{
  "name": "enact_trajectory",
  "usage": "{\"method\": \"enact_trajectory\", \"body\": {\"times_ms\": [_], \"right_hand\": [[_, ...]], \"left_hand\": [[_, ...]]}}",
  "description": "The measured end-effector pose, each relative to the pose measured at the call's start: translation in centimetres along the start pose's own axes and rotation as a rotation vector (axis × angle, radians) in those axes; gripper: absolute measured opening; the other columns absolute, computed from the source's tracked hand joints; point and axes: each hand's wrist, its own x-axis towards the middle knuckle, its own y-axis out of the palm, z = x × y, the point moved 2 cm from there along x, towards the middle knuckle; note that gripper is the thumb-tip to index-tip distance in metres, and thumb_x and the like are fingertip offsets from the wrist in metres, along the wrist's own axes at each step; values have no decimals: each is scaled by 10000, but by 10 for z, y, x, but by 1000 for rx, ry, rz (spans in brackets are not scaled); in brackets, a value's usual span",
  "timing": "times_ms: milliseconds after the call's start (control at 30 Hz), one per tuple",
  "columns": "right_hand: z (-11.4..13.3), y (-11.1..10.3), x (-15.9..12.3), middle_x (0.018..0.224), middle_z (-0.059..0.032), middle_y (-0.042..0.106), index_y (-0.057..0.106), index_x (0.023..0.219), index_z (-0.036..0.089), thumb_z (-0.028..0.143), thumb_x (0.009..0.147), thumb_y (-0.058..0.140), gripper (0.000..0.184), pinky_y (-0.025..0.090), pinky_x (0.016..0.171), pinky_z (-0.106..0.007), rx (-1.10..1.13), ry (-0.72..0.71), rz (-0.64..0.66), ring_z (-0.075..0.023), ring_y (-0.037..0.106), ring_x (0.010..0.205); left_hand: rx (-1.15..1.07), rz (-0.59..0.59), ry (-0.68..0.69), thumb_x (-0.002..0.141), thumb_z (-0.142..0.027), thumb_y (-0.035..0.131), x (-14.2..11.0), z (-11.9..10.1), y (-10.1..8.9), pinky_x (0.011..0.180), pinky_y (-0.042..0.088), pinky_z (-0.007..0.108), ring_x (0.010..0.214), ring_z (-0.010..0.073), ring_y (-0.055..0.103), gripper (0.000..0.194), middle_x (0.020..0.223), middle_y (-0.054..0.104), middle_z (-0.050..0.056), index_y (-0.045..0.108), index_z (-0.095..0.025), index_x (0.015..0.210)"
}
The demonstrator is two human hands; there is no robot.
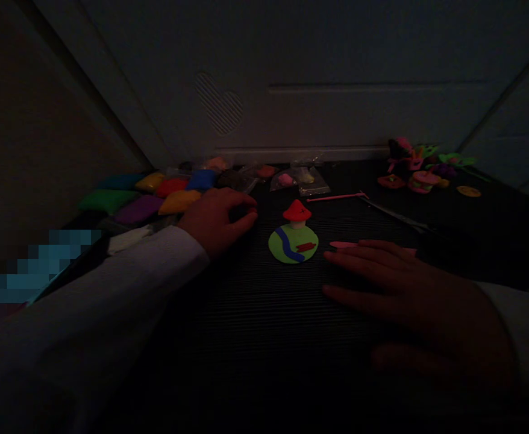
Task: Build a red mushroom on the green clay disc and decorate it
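Note:
A round green clay disc (277,242) lies on the dark table, with a wavy blue strip (287,244) and a small red-brown piece (306,247) on it. At its far edge stands a clay mushroom house with a red cap (297,211) and a pale stem. My left hand (219,220) is to the left of the disc, its fingers curved and apart from the thumb, with nothing visible between them. To the right, my right hand (400,295) is spread low over the table, fingers stretched. Its fingers partly hide a pink modelling tool (343,245).
Colourful clay packs (140,208) are heaped behind my left arm. Small clear bags (312,181) lie along the wall. Beyond my right hand are a thin pink stick (337,197), scissors (395,214) and several clay figures (422,181). A blurred bright screen (47,265) is at left.

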Motion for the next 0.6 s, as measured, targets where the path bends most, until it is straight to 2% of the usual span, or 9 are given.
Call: {"method": "enact_trajectory", "body": {"times_ms": [233, 400, 600], "right_hand": [[-4, -2, 0, 1390, -86, 328, 387, 1293, 215, 409, 780, 499, 560, 311, 967, -522, 7, 27, -50, -278, 326, 1248], [-5, -4, -1, 1400, -80, 309, 435, 1259, 224, 382, 788, 492, 500, 255, 996, -531, 45, -12, -33, -270, 299, 1265], [-2, -4, -4, 1407, -73, 293, 448, 1252, 249, 382, 775, 502, 497, 228, 985, -579, 28, -24, -10, -309, 295, 1262]], "left_hand": [[6, 2, -4, 773, -411, 441, 0, 0, 0, 811, 431, 362, 920, 221, 547, 367, 979, 619, 70, 599, -172, 1002], [4, -2, -2, 778, -405, 439, 0, 0, 0, 826, 427, 354, 937, 214, 541, 349, 991, 619, 60, 593, -185, 1000], [3, -4, -4, 772, -412, 439, -1, 0, 0, 838, 418, 351, 937, 212, 540, 361, 989, 618, 58, 598, -179, 996]]}}
